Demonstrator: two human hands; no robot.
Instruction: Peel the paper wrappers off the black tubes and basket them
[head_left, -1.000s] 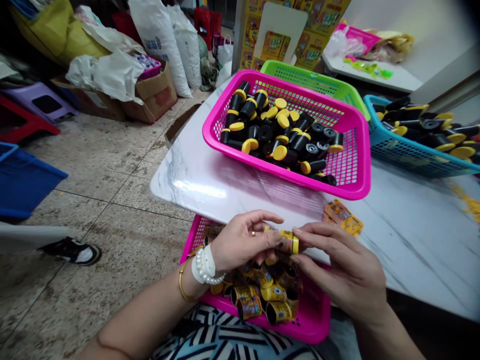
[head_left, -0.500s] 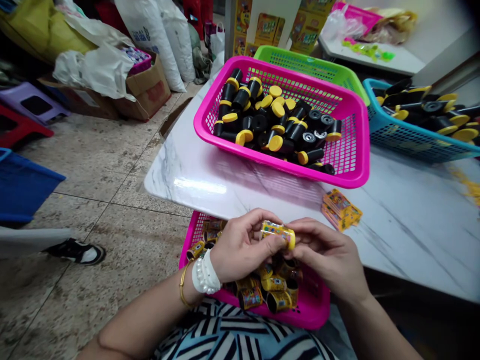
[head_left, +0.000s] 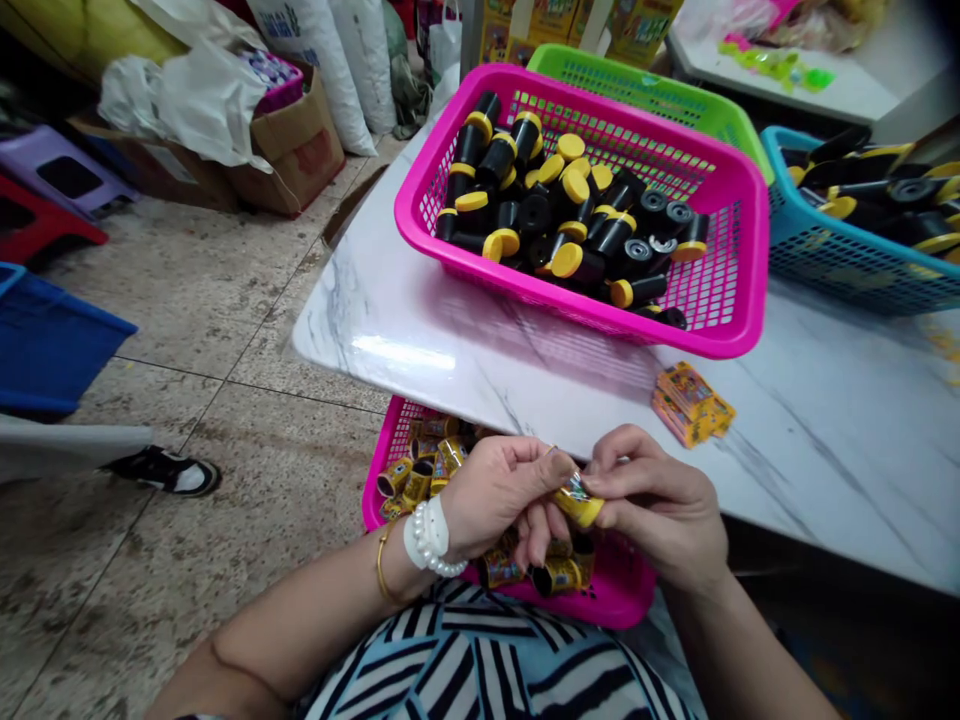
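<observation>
The left hand (head_left: 499, 490) and the right hand (head_left: 656, 500) are both closed on a small black cylinder with a yellow cap and a shiny printed yellow wrapper (head_left: 577, 505), pinching it between their fingertips, with the capped end angled down toward the right hand. A white pearl bracelet (head_left: 425, 538) and a thin gold bangle (head_left: 384, 570) circle the left wrist. Under the hands sits a magenta plastic mesh basket (head_left: 607, 605) holding a heap of wrapped yellow-and-black cylinders (head_left: 559, 575), partly beneath the edge of a white marble-patterned table (head_left: 450, 380). On the table, a small stack of printed yellow paper wrappers (head_left: 690, 405) lies near a second magenta mesh basket (head_left: 600, 315) full of unwrapped black cylinders with yellow caps (head_left: 570, 200), with a green mesh basket (head_left: 645, 90) and a turquoise mesh basket (head_left: 840, 280) behind and beside it
</observation>
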